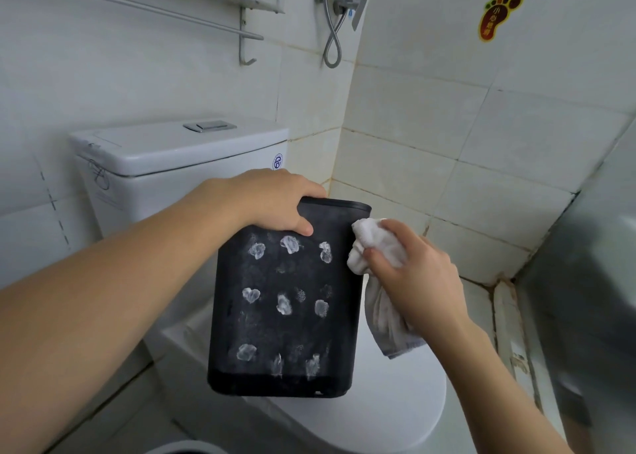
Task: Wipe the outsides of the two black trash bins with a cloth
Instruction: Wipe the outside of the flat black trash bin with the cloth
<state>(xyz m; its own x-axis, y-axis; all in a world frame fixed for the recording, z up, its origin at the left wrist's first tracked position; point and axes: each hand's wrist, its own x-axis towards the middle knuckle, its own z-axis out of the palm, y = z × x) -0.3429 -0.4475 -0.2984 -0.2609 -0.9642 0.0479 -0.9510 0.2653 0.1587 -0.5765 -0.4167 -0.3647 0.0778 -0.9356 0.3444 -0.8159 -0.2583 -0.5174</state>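
Black bin: one black trash bin [285, 298] is held up in the air over the closed toilet lid [389, 402], tilted, its mouth away from the camera and its base toward it.
Bin face: the broad side turned to the camera carries rows of white foamy blobs [256, 250] and a pale dusty film.
Left hand: the left hand [275, 200] grips the bin's far top rim at the left corner, fingers curled over the edge and thumb pressed on the outer face.
Right hand: the right hand [413, 274] clutches a bunched white cloth [366, 243], fingers wrapped round it.
Cloth: its wadded end touches the bin's right edge near the rim; a loose grey-streaked tail hangs below the hand.
Toilet: white cistern [179, 157] with a silver flush button [210, 126] stands behind the bin.
Walls: white tiles, a metal rack with towel rail [241, 13] upper left, a shower mixer with looped hose [339, 2], a foot-shaped sticker [497, 16] upper right.
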